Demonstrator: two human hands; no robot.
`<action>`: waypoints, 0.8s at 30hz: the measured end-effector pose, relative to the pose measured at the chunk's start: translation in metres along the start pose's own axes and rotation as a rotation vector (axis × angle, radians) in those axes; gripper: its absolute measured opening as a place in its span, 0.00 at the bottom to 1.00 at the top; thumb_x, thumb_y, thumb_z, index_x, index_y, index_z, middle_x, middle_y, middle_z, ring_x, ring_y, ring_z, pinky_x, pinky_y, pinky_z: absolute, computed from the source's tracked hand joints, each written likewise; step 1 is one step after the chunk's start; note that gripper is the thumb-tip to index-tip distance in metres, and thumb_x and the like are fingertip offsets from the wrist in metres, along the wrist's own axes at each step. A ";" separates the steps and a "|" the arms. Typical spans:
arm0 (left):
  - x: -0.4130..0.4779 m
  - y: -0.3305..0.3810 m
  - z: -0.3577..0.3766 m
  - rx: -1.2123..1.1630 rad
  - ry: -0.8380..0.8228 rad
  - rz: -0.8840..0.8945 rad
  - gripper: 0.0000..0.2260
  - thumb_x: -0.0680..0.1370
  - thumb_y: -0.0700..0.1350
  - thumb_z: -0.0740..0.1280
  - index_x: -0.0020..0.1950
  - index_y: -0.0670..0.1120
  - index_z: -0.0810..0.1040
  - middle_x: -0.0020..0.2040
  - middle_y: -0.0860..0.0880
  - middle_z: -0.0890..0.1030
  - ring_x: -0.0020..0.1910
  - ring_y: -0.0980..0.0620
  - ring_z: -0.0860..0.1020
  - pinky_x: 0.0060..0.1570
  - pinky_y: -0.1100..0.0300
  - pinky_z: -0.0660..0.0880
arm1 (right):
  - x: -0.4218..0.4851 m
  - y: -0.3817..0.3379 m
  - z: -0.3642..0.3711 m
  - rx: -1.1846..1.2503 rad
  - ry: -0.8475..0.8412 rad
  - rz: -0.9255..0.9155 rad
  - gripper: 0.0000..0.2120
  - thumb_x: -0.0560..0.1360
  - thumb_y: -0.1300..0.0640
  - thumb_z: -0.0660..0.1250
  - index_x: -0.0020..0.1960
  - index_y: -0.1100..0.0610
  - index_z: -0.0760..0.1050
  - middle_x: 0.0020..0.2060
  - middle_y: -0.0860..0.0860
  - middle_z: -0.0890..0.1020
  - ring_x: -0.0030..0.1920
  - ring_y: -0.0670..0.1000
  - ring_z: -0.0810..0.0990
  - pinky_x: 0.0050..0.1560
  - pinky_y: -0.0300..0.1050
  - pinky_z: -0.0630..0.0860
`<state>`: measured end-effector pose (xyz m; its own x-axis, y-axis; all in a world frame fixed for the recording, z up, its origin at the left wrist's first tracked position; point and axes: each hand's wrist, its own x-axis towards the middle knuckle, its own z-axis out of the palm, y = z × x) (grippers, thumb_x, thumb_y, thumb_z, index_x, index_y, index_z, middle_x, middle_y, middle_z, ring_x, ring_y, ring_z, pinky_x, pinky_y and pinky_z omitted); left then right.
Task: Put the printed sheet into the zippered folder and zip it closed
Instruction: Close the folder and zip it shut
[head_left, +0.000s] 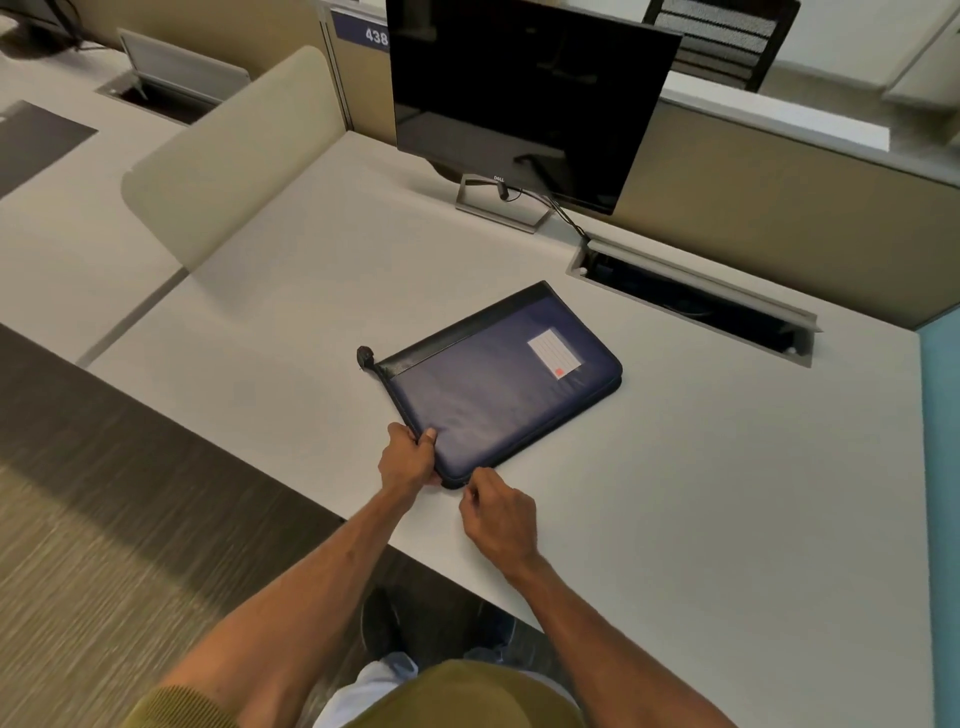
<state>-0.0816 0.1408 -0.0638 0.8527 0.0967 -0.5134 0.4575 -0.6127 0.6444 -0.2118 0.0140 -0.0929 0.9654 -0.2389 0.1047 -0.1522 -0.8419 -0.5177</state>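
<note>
A dark blue zippered folder (498, 384) with a black spine strip and a white label lies flat and shut on the white desk (727, 493). My left hand (408, 457) grips its near left corner, thumb on the cover. My right hand (496, 512) has its fingers curled at the folder's near edge by the same corner, pinching at the zipper; the pull itself is hidden under the fingers. A small black loop (365, 358) sticks out at the folder's far left corner. No printed sheet is visible.
A dark monitor (524, 98) on a stand sits at the back of the desk. An open cable hatch (691, 301) lies right of it. A beige divider panel (228, 156) stands at the left. The desk's front edge runs just below my hands.
</note>
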 end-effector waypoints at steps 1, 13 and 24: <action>0.005 -0.003 0.003 -0.010 -0.002 -0.003 0.16 0.82 0.59 0.66 0.54 0.48 0.66 0.49 0.44 0.83 0.45 0.37 0.84 0.52 0.44 0.82 | 0.001 0.002 -0.001 -0.005 0.024 0.025 0.07 0.78 0.52 0.73 0.50 0.53 0.77 0.37 0.49 0.81 0.29 0.48 0.77 0.30 0.43 0.80; 0.001 0.000 0.000 -0.045 -0.011 0.000 0.15 0.85 0.53 0.67 0.56 0.44 0.67 0.42 0.41 0.86 0.31 0.43 0.84 0.30 0.56 0.76 | 0.031 0.052 -0.024 -0.116 0.157 0.212 0.06 0.78 0.54 0.73 0.47 0.55 0.77 0.36 0.50 0.81 0.29 0.52 0.80 0.28 0.45 0.78; 0.004 0.006 0.009 -0.062 -0.001 0.030 0.14 0.85 0.52 0.67 0.57 0.43 0.68 0.44 0.39 0.86 0.30 0.45 0.83 0.24 0.60 0.73 | 0.049 0.076 -0.037 -0.128 0.163 0.124 0.08 0.77 0.55 0.74 0.45 0.54 0.75 0.35 0.48 0.80 0.28 0.51 0.77 0.28 0.41 0.70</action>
<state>-0.0775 0.1305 -0.0664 0.8659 0.0785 -0.4941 0.4468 -0.5654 0.6933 -0.1835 -0.0793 -0.0955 0.8925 -0.4101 0.1879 -0.3028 -0.8534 -0.4242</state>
